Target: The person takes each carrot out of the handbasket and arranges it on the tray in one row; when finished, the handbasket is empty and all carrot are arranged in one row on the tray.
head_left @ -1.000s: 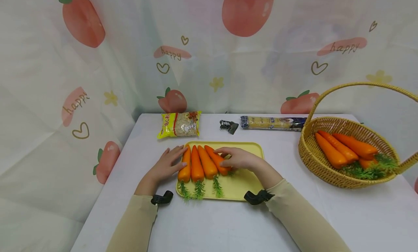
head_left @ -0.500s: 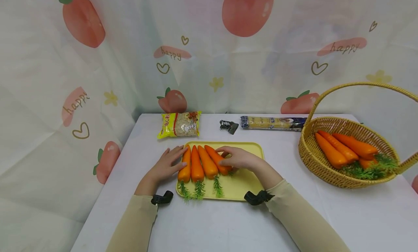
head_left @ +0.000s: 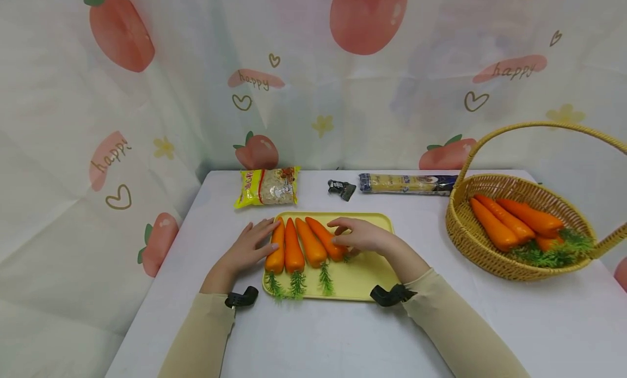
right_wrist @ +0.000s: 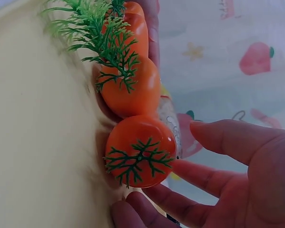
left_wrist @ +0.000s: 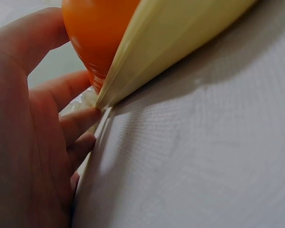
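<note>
Several orange carrots with green tops lie side by side on a yellow tray [head_left: 360,282] in the head view. My left hand [head_left: 247,246] rests at the tray's left edge, its thumb and forefinger touching the leftmost carrot [head_left: 275,258]. In the left wrist view its fingers are spread loosely along the tray's side. My right hand [head_left: 363,237] is beside the rightmost carrot [head_left: 325,239], fingers loosely bent. The right wrist view shows the thumb apart from that carrot [right_wrist: 141,137], while fingertips reach its side; whether they touch is unclear.
A wicker basket [head_left: 458,239] with more carrots stands at the right, its handle arched upward. Behind the tray lie a yellow bag of dry food [head_left: 268,187], a small black packet [head_left: 341,189] and a long noodle pack [head_left: 406,183]. A patterned curtain [head_left: 303,35] hangs behind.
My right hand has moved slightly right, its thumb and fingers loosening from the rightmost carrot. The left hand and carrots stay put; the head view has shifted a little.
</note>
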The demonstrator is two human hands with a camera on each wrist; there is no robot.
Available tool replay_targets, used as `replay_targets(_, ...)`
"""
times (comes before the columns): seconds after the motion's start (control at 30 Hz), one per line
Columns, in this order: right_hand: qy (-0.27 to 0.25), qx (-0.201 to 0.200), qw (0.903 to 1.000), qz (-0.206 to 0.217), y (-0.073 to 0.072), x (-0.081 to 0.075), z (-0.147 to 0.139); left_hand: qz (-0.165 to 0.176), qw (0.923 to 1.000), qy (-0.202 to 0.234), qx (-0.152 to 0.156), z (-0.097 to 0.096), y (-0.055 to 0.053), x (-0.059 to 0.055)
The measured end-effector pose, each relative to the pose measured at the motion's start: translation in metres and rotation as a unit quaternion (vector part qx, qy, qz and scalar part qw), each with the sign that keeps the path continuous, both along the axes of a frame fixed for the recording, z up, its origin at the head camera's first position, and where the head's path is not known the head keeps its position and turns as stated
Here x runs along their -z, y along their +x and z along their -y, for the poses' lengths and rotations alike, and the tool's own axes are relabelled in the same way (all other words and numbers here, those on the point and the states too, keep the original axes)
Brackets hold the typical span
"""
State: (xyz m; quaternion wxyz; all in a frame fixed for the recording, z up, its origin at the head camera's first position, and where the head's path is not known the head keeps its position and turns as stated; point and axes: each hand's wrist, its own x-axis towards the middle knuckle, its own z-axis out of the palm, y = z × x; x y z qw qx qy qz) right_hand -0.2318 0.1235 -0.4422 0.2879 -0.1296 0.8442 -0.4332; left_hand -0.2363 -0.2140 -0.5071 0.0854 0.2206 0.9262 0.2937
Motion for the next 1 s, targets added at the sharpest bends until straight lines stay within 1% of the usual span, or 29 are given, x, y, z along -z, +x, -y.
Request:
replay_targets(0.1, 0.008, 0.004, 1.0, -0.004, 0.001, -0.002, -0.002, 0.0, 1.0, 0.0, -0.001, 0.0, 0.0, 0.0)
replay_targets(0.2, 0.027, 0.005, 0.9995, -0.018, 0.003, -0.008, -0.008, 0.002, 1.0, 0.005, -0.001, -0.001, 0.001, -0.001)
replay_targets(0.3, 0.037, 0.003, 0.9987, -0.035, 0.004, -0.017, -0.019, 0.004, 1.0, 0.008, 0.0, -0.001, 0.002, -0.002)
replay_targets(0.4, 0.031, 0.0, 0.9984, -0.048, 0.005, -0.029, -0.036, 0.004, 1.0, 0.005, 0.0, -0.001, 0.002, -0.003)
replay_targets(0.5, 0.035, 0.005, 0.9975, -0.061, 0.007, -0.044, -0.058, 0.002, 1.0, 0.005, -0.001, -0.001, 0.002, -0.003)
replay_targets(0.73, 0.082, 0.044, 0.9909, -0.097, 0.014, -0.073, -0.118, -0.006, 1.0, 0.007, 0.001, 0.001, 0.001, -0.001)
replay_targets(0.87, 0.099, 0.071, 0.9868, -0.107, 0.018, -0.084, -0.156, -0.007, 0.9999, 0.01, 0.001, 0.002, 0.001, 0.001)
replay_targets(1.0, 0.1, 0.089, 0.9852, -0.107, 0.021, -0.089, -0.196, -0.005, 0.9999, 0.011, 0.0, 0.002, 0.002, 0.001)
